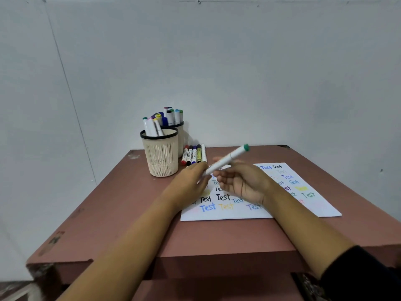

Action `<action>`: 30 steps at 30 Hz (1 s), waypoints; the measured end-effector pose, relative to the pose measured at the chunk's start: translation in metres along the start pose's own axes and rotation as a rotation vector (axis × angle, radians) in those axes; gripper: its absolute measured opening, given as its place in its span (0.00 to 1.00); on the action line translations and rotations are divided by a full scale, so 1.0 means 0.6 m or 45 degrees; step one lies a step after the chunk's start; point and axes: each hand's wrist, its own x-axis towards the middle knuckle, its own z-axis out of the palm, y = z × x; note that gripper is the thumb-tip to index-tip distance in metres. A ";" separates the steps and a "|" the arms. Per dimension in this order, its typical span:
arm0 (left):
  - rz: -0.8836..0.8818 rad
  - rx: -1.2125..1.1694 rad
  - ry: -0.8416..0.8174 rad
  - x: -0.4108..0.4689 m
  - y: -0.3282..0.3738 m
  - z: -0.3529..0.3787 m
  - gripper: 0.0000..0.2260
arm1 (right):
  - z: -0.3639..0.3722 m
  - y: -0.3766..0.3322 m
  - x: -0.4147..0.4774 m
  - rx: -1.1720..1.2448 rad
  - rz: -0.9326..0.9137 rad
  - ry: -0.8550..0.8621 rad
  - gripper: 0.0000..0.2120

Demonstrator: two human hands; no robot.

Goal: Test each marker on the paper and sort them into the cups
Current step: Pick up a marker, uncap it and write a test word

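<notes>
Right hand (pixel 240 181) grasps a green-capped marker (pixel 227 159), tilted above the paper (pixel 308 206). Left hand (pixel 191 179) apparently meets its lower end; blur hides whether it grips.

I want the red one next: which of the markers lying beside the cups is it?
The leftmost marker in the row, lying nearest the front cup. It alone has red ends.

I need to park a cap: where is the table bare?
Bare: the table left of the paper, in front of the cups, and the strip between paper and near edge. Crowded: the far left, with two cups and loose markers; the left hand and right hand hold a marker over the paper.
</notes>
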 end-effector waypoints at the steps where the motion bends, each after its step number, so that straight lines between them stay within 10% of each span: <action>1: -0.012 -0.008 0.000 0.000 0.001 0.000 0.05 | 0.000 0.002 -0.001 -0.017 -0.031 -0.015 0.13; 30: -0.314 0.080 -0.253 -0.001 -0.015 0.003 0.11 | -0.021 -0.011 0.003 0.079 -0.456 0.512 0.09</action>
